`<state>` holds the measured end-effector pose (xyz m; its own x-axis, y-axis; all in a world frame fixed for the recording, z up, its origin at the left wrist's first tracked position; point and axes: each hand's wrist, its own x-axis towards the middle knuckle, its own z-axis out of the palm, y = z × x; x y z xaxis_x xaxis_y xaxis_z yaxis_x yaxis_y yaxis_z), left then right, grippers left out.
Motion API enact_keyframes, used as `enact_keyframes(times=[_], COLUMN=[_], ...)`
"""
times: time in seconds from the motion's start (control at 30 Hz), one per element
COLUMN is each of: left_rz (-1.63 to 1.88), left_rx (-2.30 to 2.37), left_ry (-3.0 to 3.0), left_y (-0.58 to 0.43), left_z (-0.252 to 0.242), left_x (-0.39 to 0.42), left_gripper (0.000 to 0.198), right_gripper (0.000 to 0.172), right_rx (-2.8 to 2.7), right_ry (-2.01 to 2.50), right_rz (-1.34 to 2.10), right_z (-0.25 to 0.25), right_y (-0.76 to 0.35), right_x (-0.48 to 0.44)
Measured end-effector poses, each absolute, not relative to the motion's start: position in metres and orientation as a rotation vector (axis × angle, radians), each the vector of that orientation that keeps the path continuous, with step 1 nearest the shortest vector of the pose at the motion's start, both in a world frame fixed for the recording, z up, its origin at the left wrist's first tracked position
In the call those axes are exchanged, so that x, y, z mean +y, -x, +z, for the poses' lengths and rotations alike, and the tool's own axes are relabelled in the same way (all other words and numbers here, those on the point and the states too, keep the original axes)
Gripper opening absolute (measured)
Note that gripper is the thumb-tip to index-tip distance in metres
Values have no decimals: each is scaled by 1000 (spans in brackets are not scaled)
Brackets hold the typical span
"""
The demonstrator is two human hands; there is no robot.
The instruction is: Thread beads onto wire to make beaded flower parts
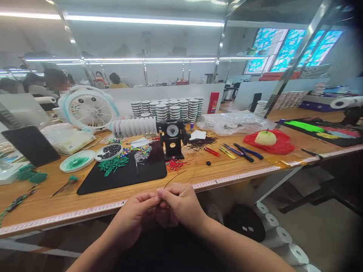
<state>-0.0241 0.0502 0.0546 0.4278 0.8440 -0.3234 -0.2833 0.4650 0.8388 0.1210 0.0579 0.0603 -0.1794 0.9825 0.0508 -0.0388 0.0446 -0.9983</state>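
My left hand and my right hand meet just in front of the table's near edge, thumbs and fingertips pinched together. A thin dark cord rises from between the fingertips and curves over the tabletop. The part inside the fingers is hidden. Beyond my hands, a black mat bears green tube-like pieces, coloured beads and small silvery pieces. A black stand with a round dial carries a row of white spools. Small red pieces lie at its foot.
Pliers, a red lighter-like item and a yellow one lie to the right. A pale fruit sits on red plastic. Stacked spools, a white fan and bead dishes stand further back and left.
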Motion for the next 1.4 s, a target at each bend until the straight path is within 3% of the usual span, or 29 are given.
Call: enact_keyframes(times=[0.27, 0.47, 0.63, 0.87, 1.03, 1.2, 1.4], left_rz=[724, 719, 790, 811, 700, 672, 764], left_rx=[733, 766, 1011, 1027, 995, 905, 1006], left_ry=[-718, -634, -664, -773, -869, -829, -643], left_y=[22, 22, 33, 20, 11, -13, -32], left_z=[52, 58, 73, 100, 102, 83, 75], left_x=[47, 49, 61, 91, 106, 116, 121], left_gripper=[16, 13, 9, 15, 11, 6, 2], right_gripper=[29, 28, 25, 18, 20, 29, 28], right_rx=[-1539, -1602, -1212, -1004, -1076, -1479, -1853], right_ry=[1064, 1075, 1257, 1260, 994, 1013, 1114], right_rz=[1077, 1098, 787, 1363, 1483, 1329, 820], right_z=[54, 58, 71, 69, 83, 79, 51], right_y=[-122, -140, -203, -222, -212, -192, -169], right_x=[58, 61, 103, 146, 118, 73, 56])
